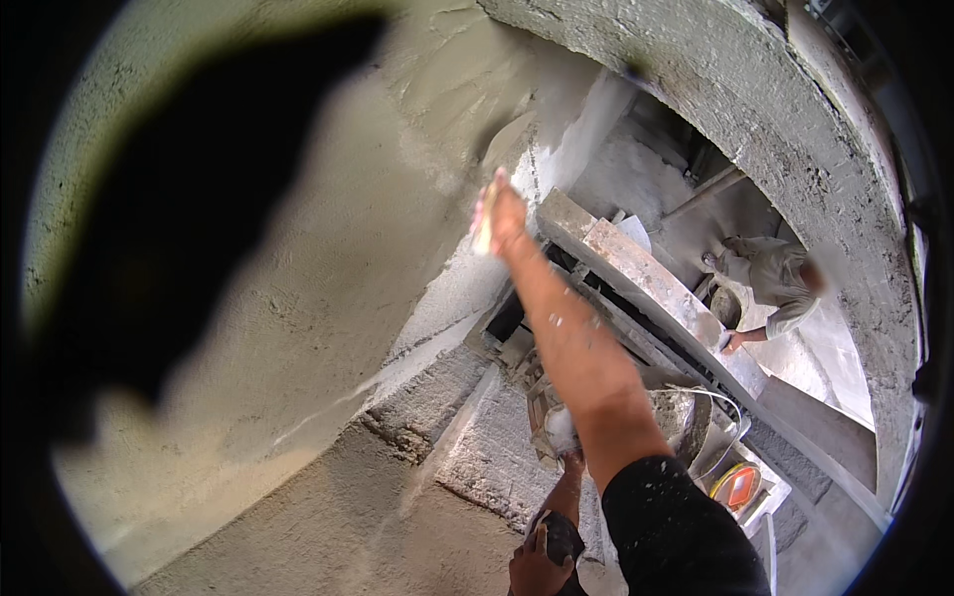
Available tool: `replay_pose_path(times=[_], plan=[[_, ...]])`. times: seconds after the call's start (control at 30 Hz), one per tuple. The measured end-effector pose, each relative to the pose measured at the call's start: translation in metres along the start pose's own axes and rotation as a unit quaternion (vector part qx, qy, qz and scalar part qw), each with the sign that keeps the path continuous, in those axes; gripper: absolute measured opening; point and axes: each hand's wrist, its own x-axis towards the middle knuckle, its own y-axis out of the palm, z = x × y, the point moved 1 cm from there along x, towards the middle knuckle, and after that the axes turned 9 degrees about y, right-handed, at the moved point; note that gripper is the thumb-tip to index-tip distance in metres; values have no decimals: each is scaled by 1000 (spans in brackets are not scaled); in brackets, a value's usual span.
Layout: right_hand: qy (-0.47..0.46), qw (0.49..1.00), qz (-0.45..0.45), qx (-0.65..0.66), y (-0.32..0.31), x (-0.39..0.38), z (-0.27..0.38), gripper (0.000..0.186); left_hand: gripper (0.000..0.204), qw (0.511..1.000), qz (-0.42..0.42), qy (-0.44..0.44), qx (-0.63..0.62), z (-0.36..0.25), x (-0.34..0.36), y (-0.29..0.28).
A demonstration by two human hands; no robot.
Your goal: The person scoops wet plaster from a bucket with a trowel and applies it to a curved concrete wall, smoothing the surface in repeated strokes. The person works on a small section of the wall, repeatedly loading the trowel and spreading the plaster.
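Note:
My right hand (506, 216) reaches up from the lower right on an outstretched arm, close to the smooth, wet-looking plastered wall (328, 248). Its fingers are wrapped round a pale flat-edged tool (485, 226); motion smears it, so its exact kind does not show. Plaster specks dot the forearm and black sleeve. At the lower edge is a partly cut-off patch of skin, perhaps a bent hand (538, 573), beside a dark rounded shape (562, 539). Whether it is my left hand or another person's, I cannot tell. Just above, a smaller arm reaches a blurred white thing (561, 431).
Another person (780, 278) in a grey shirt works lower down at the right, one hand on a long plank (658, 273). Near my elbow stand a mortar-caked bucket (686, 422) and a yellow-rimmed tub (736, 488). A rough concrete arch (696, 89) curves overhead; a large dark blur (199, 199) covers the left.

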Motion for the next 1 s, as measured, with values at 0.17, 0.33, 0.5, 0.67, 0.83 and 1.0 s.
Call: replay_pose_path(times=[0.17,0.33,0.5,0.67,0.83,1.0], plan=[[-6,998,29,-48,1,59,115,56,86,998,-57,40,2,8,-4,1],[-153,970,43,-183,27,11,80,47,85,999,-34,27,0,6,-3,3],[-226,921,-11,-318,18,-11,-3,44,85,998,-33,51,12,-1,1,5],[-112,946,-128,-276,-16,59,17,59,85,996,-55,59,23,8,-1,10],[71,981,-80,-163,-27,77,27,51,86,993,-94,76,8,11,-2,5],[120,991,52,-32,1,13,-30,54,85,999,-43,30,-3,-4,0,-6]])
